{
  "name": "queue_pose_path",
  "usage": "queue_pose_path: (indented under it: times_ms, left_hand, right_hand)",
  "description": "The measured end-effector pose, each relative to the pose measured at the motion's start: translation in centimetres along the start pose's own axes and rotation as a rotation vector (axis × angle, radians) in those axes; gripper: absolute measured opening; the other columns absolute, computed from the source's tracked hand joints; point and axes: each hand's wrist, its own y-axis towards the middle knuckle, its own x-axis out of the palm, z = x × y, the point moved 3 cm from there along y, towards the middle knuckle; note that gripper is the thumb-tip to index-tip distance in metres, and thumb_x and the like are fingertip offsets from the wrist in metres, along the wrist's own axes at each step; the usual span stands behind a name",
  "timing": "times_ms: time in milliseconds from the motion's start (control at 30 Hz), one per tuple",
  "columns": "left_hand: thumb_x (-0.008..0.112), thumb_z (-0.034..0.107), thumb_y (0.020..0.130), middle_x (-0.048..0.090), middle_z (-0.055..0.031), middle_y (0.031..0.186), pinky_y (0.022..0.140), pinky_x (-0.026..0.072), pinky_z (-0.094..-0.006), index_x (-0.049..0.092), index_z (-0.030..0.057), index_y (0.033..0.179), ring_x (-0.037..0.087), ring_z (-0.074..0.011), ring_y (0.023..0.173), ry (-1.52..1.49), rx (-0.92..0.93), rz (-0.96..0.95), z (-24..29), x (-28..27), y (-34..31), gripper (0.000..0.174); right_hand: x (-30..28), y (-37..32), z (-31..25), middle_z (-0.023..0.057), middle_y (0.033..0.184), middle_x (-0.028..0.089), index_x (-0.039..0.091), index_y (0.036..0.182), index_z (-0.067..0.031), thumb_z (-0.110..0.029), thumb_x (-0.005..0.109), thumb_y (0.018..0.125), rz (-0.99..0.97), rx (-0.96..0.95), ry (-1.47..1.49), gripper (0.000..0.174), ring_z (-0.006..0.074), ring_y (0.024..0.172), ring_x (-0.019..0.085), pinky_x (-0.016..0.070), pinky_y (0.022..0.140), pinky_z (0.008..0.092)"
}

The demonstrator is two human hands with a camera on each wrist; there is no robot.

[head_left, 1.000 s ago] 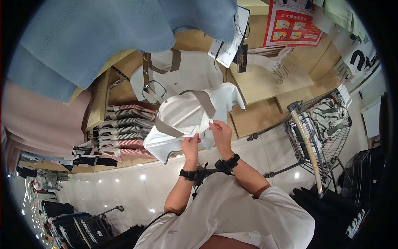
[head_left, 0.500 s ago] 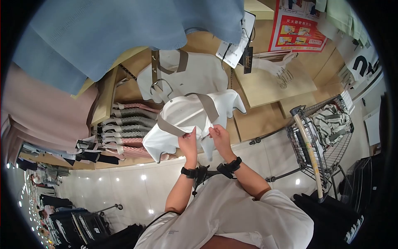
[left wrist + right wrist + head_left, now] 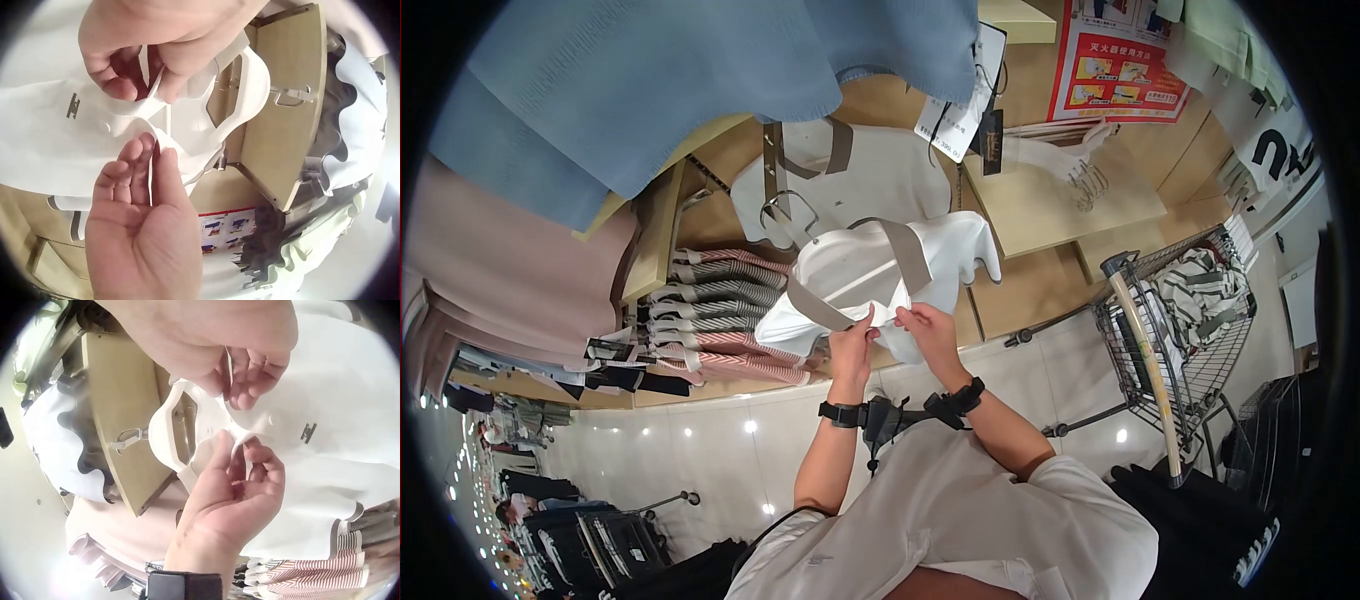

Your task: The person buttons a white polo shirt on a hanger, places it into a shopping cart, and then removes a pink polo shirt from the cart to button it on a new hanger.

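A white shirt (image 3: 955, 245) with a grey-brown collar (image 3: 907, 255) hangs in front of me on a white hanger (image 3: 257, 84). With thumb and fingers, my left hand (image 3: 850, 352) pinches one edge of the neck opening. Opposite it, my right hand (image 3: 932, 335) pinches the other edge, the fingertips of both hands close together. A small round button (image 3: 105, 129) shows below the opening in the left wrist view. On the chest sits a small dark logo (image 3: 308, 432). The cloth between the fingertips is partly hidden.
Behind hangs another pale shirt (image 3: 880, 165) with the same collar. Striped garments (image 3: 720, 315) hang in a row at left, blue clothes (image 3: 670, 90) above. A wooden shelf (image 3: 1040, 215) stands right of the shirt. Farther right is a cart (image 3: 1170, 330) with clothes.
My fingertips have come closer together at the neck opening, the right hand lowering a little. The shirt's left sleeve side has lifted and folded in the head view.
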Motion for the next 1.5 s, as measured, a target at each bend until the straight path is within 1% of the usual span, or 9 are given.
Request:
queue_pose_path:
  times_ms: [333,500,767,1033,1133,1233,1333,1400,1500]
  left_hand:
    - [0.068,0.002,0.086,0.064,-0.0046,0.093,0.057,0.0469,-0.0248,0.062,0.0015,0.106,0.059,-0.0125,0.073,0.055,0.03,-0.076,-0.1,1.1,-0.7,0.021]
    - [0.071,0.004,0.084,0.064,-0.004,0.093,0.057,0.0466,-0.0245,0.063,0.002,0.105,0.058,-0.0118,0.073,0.075,0.028,-0.092,-0.5,1.5,-0.5,0.022]
    - [0.073,0.004,0.082,0.065,-0.004,0.089,0.057,0.047,-0.0243,0.065,0.0009,0.102,0.058,-0.0116,0.071,0.146,0.162,0.106,-0.9,1.6,-0.3,0.021]
    - [0.073,0.005,0.082,0.067,-0.0052,0.092,0.058,0.0486,-0.0255,0.066,-0.0012,0.102,0.06,-0.0121,0.075,0.169,0.206,0.033,-0.4,2.3,-0.7,0.022]
    - [0.073,0.005,0.082,0.068,-0.0053,0.091,0.058,0.0485,-0.0255,0.067,-0.0013,0.1,0.061,-0.0119,0.074,0.188,0.216,0.023,-0.1,2.4,-1.3,0.019]
    - [0.073,0.006,0.083,0.069,-0.0048,0.088,0.059,0.0481,-0.0254,0.069,-0.0013,0.096,0.061,-0.0115,0.073,0.21,0.201,0.013,-0.2,2.2,-1.2,0.016]
    - [0.073,0.007,0.083,0.069,-0.0042,0.085,0.059,0.0475,-0.0254,0.069,-0.0016,0.094,0.06,-0.0111,0.072,0.202,0.192,-0.008,-0.1,2.4,-1.5,0.014]
    - [0.073,0.007,0.084,0.069,-0.004,0.084,0.06,0.0473,-0.0255,0.07,-0.0019,0.093,0.06,-0.0109,0.072,0.187,0.187,-0.017,0.2,2.7,-1.7,0.013]
    - [0.072,0.008,0.085,0.068,-0.0039,0.084,0.061,0.0466,-0.0255,0.069,-0.0024,0.093,0.06,-0.011,0.07,0.176,0.189,-0.033,0.4,2.8,-1.7,0.013]
  right_hand:
    - [0.7,0.4,-0.9,0.0027,0.077,0.067,0.066,0.091,0.0055,-0.011,0.068,0.089,0.085,-0.025,0.039,0.017,0.0057,0.071,0.061,0.0476,0.063,0.0202]
    - [0.2,0.8,-0.4,0.0053,0.076,0.068,0.066,0.091,0.0062,-0.011,0.069,0.088,0.141,-0.1,-0.132,0.018,0.0067,0.067,0.061,0.0488,0.061,0.0213]
    - [0.4,0.4,-0.6,0.0065,0.076,0.068,0.067,0.086,0.0057,-0.01,0.069,0.087,0.132,-0.141,-0.175,0.016,0.0081,0.066,0.06,0.048,0.06,0.0227]
    - [0.3,0.3,-1.2,0.0091,0.072,0.064,0.066,0.083,0.0047,-0.01,0.069,0.086,0.136,-0.199,-0.277,0.015,0.0103,0.063,0.059,0.0468,0.059,0.0246]
    - [0.5,0.1,-1.2,0.0088,0.072,0.065,0.066,0.083,0.0047,-0.01,0.069,0.086,0.139,-0.196,-0.29,0.015,0.0102,0.063,0.059,0.047,0.059,0.0248]
    - [0.9,-0.1,-1.2,0.0015,0.071,0.063,0.066,0.082,0.0045,-0.01,0.068,0.089,0.134,-0.19,-0.291,0.016,0.0034,0.064,0.053,0.0415,0.057,0.0206]
    - [1.2,-0.4,-1.9,0.0032,0.071,0.062,0.064,0.082,0.0051,-0.01,0.067,0.089,0.154,-0.224,-0.353,0.016,0.0048,0.065,0.054,0.0425,0.058,0.0214]
    - [1.5,-0.5,-2.3,0.0113,0.071,0.061,0.062,0.08,0.0052,-0.008,0.068,0.086,0.199,-0.267,-0.32,0.016,0.0149,0.06,0.057,0.0454,0.057,0.0274]
    - [1.6,-0.6,-2.4,0.0112,0.072,0.06,0.062,0.081,0.0051,-0.007,0.067,0.086,0.202,-0.267,-0.305,0.015,0.015,0.061,0.056,0.0451,0.057,0.0275]
